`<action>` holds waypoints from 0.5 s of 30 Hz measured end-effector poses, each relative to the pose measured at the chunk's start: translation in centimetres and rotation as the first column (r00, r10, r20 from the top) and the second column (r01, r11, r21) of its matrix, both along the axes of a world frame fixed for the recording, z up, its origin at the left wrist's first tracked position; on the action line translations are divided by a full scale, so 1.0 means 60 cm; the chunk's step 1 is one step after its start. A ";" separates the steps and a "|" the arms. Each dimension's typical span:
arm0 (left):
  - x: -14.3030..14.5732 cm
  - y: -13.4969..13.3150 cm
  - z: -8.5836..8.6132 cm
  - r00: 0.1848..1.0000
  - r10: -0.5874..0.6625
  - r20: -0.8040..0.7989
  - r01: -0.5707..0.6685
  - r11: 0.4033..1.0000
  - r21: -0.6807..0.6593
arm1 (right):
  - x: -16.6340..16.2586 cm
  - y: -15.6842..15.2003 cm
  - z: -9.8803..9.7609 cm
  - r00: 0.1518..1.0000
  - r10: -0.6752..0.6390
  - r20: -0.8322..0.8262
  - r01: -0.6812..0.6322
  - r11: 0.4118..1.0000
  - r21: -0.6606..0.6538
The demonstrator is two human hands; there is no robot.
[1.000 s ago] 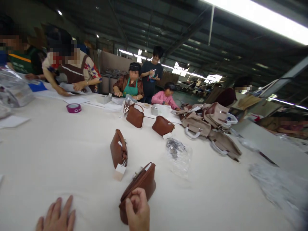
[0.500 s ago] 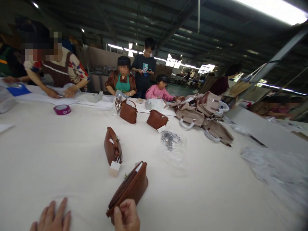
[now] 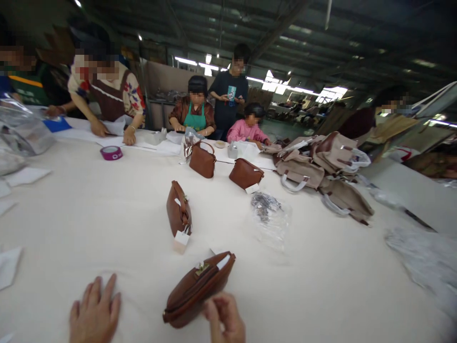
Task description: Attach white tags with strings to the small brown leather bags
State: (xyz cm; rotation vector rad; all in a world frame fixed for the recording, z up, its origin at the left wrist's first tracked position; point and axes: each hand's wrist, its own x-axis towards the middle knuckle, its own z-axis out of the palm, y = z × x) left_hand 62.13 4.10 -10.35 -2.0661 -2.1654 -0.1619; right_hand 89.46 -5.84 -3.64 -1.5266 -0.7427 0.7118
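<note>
A brown leather handbag (image 3: 200, 290) lies at an angle on the white table, its zipped top and a small gold-coloured metal piece facing me. Against its near right side is my right hand (image 3: 228, 317), thumb and fingers curled into a blurred pinch; what is between them, if anything, is hidden. My left hand (image 3: 94, 309) lies flat on the table with fingers spread, apart from the bag. Just beyond stands a second brown handbag (image 3: 177, 209) with a white tag (image 3: 181, 241) hanging from it.
Farther back are two more brown handbags, one with a raised handle (image 3: 202, 161), one tagged (image 3: 246, 174). A clear plastic bag (image 3: 273, 219), a purple tape roll (image 3: 111, 152) and a pile of beige bags (image 3: 303, 171) lie around. Several people work along the far side.
My view has swung left. The near handbag has turned and tipped, showing more of its top. My right hand has slid from its lower end toward the middle of its near side.
</note>
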 end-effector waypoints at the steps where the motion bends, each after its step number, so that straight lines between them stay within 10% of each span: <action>1: -0.002 0.001 -0.004 1.000 0.000 -0.003 0.000 1.000 -0.004 | 0.047 0.009 0.014 0.989 0.003 0.150 -0.006 1.000 0.017; 4: -0.003 0.003 -0.007 1.000 -0.003 -0.005 0.003 1.000 -0.012 | 0.175 0.050 0.056 0.850 0.297 0.435 -0.282 0.954 -0.098; 9: 0.000 0.005 -0.003 1.000 -0.019 -0.001 0.019 0.999 0.028 | 0.258 0.116 0.083 0.634 0.718 0.289 -0.667 0.696 -0.265; 15: -0.002 0.009 -0.007 1.000 -0.028 -0.001 0.028 0.999 0.033 | 0.214 0.099 0.066 0.786 0.549 0.285 -0.561 0.827 -0.047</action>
